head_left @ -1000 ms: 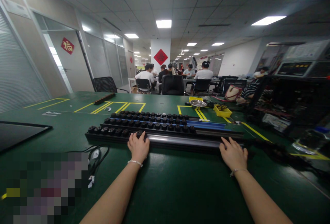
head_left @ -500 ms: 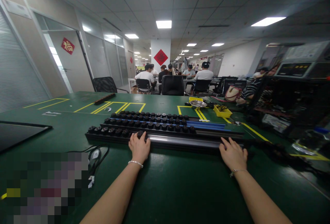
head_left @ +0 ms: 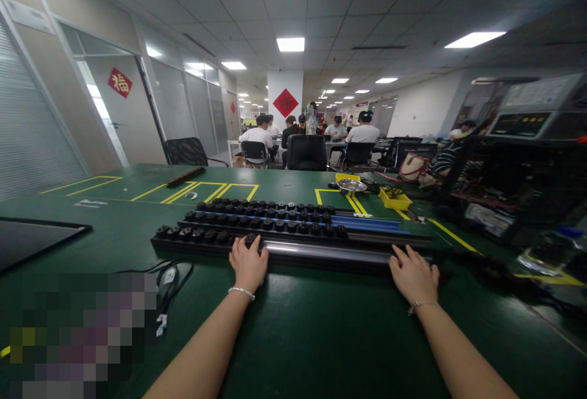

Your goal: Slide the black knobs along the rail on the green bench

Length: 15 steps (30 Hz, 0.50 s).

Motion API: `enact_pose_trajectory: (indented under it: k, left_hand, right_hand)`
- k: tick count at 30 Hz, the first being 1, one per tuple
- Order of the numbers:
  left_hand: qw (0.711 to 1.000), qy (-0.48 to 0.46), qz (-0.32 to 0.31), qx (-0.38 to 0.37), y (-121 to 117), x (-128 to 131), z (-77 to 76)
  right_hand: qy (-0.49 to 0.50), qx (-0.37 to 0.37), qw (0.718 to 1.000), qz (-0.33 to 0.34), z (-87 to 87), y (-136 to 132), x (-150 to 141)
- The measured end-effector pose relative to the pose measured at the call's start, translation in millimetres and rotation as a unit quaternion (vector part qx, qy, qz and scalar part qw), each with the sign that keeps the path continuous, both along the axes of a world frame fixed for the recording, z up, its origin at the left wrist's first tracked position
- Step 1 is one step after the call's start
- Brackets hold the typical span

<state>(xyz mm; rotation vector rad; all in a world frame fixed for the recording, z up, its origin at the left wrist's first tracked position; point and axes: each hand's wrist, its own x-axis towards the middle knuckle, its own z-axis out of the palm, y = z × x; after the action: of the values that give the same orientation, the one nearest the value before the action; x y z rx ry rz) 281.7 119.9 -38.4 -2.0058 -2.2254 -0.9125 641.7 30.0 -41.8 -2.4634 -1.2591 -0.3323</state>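
A long black rail (head_left: 321, 250) with a shiny top lies crosswise in front of me. Several round black knob-like parts (head_left: 197, 235) line its left stretch. My left hand (head_left: 248, 263) has its fingers curled around the rightmost black knob-like part (head_left: 251, 240) in that row; the fingertips partly cover it. Toward the rail's right end, my right hand (head_left: 416, 273) rests with fingers spread and touching the rail. Directly behind lie more rails with similar knobs, one of them a blue rail (head_left: 367, 223).
Cables (head_left: 172, 283) lie on the green table (head_left: 321, 338) left of my arms. A black tray (head_left: 41, 237) sits at far left. Beyond the rails are a metal bowl (head_left: 351, 185) and a yellow bin (head_left: 394, 199). A bottle (head_left: 550, 252) stands at right. Several people sit farther back.
Both hands stay in place on the rail, with barely any shift. In the background, a standing person has moved slightly left.
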Motion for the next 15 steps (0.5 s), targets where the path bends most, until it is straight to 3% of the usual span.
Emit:
enact_pose_trajectory:
  k: [15]
  left_hand:
    - [1.0, 0.0, -0.014, -0.006, 0.0, 1.5, -2.8]
  right_hand:
    - [0.001, -0.01, 1.0, 0.007, -0.2, -0.5, 1.1]
